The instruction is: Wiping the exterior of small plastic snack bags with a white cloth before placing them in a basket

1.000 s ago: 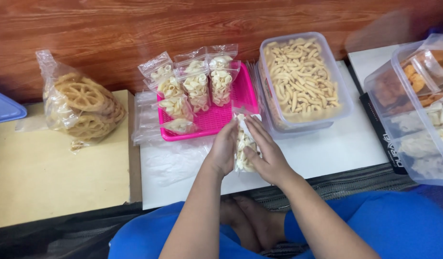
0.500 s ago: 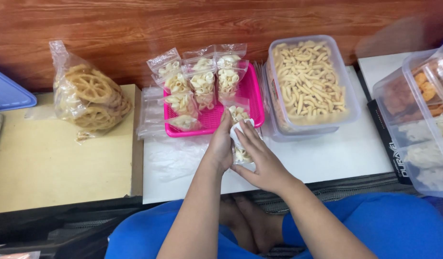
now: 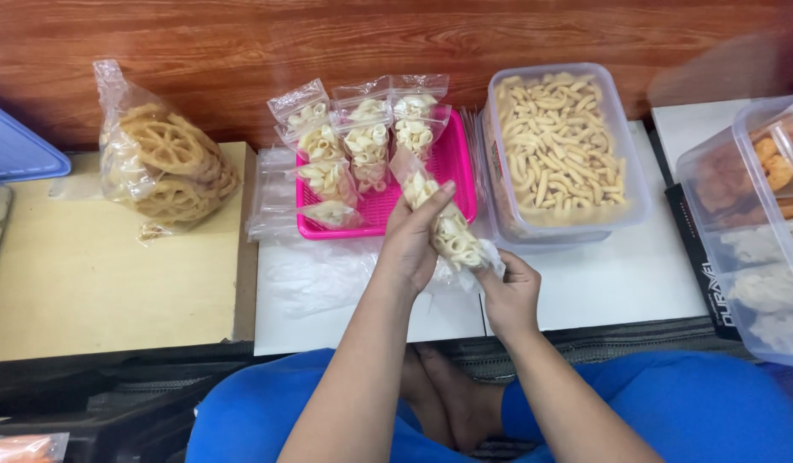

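My left hand point(image 3: 411, 242) and my right hand point(image 3: 508, 291) both grip one small clear packet of pale ring snacks point(image 3: 443, 227), held slanted just in front of the pink tray point(image 3: 459, 176). The left hand's fingers lie along the packet's upper half. The right hand holds its lower end. Several filled packets point(image 3: 362, 141) lie in rows on the pink tray. A clear tub of loose pale stick snacks point(image 3: 559, 150) stands open to the right of the tray.
A clear bag of round lattice snacks point(image 3: 165, 163) lies on the tan board point(image 3: 87, 283) at left. Empty clear bags point(image 3: 272, 201) sit left of the tray. A lidded tub of orange and white snacks point(image 3: 756, 223) stands at far right. A wooden wall runs behind.
The packet has gone from upright to slanted, its top end now tipped towards the pink tray. My right hand has slid down to its lower end.
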